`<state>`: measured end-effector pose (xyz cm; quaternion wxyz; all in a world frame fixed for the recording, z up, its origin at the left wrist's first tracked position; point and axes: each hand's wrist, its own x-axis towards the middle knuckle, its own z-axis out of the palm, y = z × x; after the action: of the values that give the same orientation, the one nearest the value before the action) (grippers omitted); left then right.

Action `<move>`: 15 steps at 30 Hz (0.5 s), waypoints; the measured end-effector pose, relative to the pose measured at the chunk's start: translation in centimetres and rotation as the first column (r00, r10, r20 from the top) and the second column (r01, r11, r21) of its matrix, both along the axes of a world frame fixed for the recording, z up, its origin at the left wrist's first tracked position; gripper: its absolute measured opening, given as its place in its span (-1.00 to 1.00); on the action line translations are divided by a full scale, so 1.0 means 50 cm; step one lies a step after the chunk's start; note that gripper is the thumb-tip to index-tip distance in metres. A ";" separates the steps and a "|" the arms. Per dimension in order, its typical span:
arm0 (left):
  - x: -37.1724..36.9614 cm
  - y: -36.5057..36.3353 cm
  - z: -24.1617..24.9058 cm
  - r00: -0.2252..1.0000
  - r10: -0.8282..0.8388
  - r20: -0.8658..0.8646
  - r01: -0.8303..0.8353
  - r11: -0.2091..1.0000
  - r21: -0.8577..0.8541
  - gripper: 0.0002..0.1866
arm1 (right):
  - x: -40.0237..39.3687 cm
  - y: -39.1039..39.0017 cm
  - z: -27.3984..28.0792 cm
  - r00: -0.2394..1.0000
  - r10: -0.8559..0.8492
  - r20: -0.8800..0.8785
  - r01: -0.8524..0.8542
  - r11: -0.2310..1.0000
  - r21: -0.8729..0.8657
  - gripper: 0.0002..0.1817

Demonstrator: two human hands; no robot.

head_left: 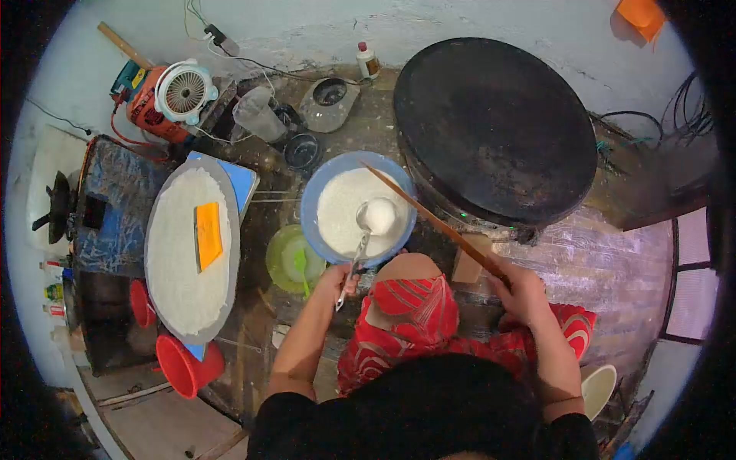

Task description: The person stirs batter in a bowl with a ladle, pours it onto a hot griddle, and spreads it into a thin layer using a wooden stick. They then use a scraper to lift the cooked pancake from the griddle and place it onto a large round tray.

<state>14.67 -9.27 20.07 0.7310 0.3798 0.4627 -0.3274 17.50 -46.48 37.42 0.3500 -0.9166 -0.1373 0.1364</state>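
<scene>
My left hand [337, 282] is closed around the handle of a metal ladle [360, 249]. The ladle's bowl, filled with white batter, is over the blue basin [309, 211], which holds more white batter [337, 203]. In my right hand [523, 293] is a long brown wooden stick [445, 226], its pointed tip reaching over the basin's upper part. Below and left of the basin, a green bowl [274, 264] holds liquid and a light green brush [300, 262].
A large round black griddle [498, 126] stands at the upper right. On the left, an oval board [157, 230] bears a thin white sheet and a yellow scraper [208, 234]. Nearby are a red bucket [188, 368], a clear jug [259, 113], a fan [185, 92] and a small bottle [368, 61].
</scene>
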 end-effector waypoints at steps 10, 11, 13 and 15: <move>-0.060 0.020 0.275 0.903 0.065 0.424 -0.196 0.942 0.273 -0.80 | 0.001 0.004 0.020 0.999 -0.029 -0.028 0.028 0.999 -0.030 -0.57; -0.060 0.011 0.298 0.894 0.045 0.447 -0.225 0.906 0.358 -0.80 | 0.000 0.001 0.016 0.999 -0.025 -0.025 0.025 0.999 -0.027 -0.57; -0.058 0.004 0.302 0.854 0.026 0.520 -0.306 0.832 0.462 -0.78 | -0.004 -0.006 0.004 0.998 -0.049 -0.038 0.052 0.996 0.075 -0.57; -0.058 -0.006 0.297 0.811 -0.022 0.585 -0.319 0.821 0.474 -0.78 | -0.006 -0.007 0.001 0.999 -0.053 -0.010 0.054 0.995 0.083 -0.57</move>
<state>11.77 -9.57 34.94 0.7175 0.6142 0.3284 0.0088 17.21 -46.82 37.46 0.3920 -0.9039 -0.1170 0.1247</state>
